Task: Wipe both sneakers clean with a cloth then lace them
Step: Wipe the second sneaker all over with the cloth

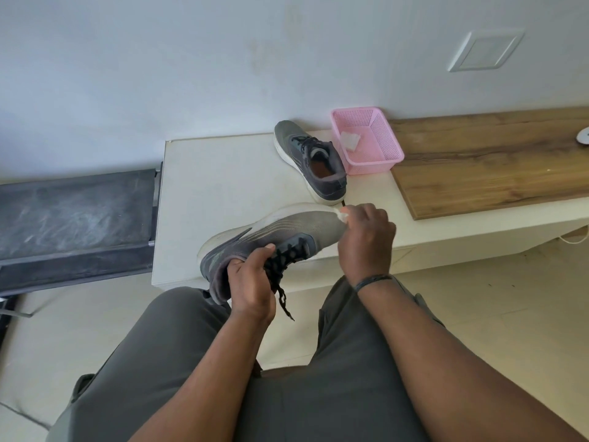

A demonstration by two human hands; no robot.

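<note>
I hold a grey sneaker (pixel 280 231) with a white sole tilted on its side above my lap. My left hand (pixel 251 282) grips its heel collar, thumb near the black laces (pixel 280 275), which hang loose. My right hand (pixel 366 237) pinches a small white cloth (pixel 343 215) against the sneaker's toe; most of the cloth is hidden under my fingers. The second grey sneaker (pixel 314 161) stands upright on the white table (pixel 216 177), toe toward the wall, with its laces in.
A pink plastic basket (pixel 379 151) holding a white wipe (pixel 350 141) stands beside the second sneaker. A wooden board (pixel 494 164) covers the table's right part. A dark bench (pixel 76 215) lies at the left. My legs in grey trousers fill the foreground.
</note>
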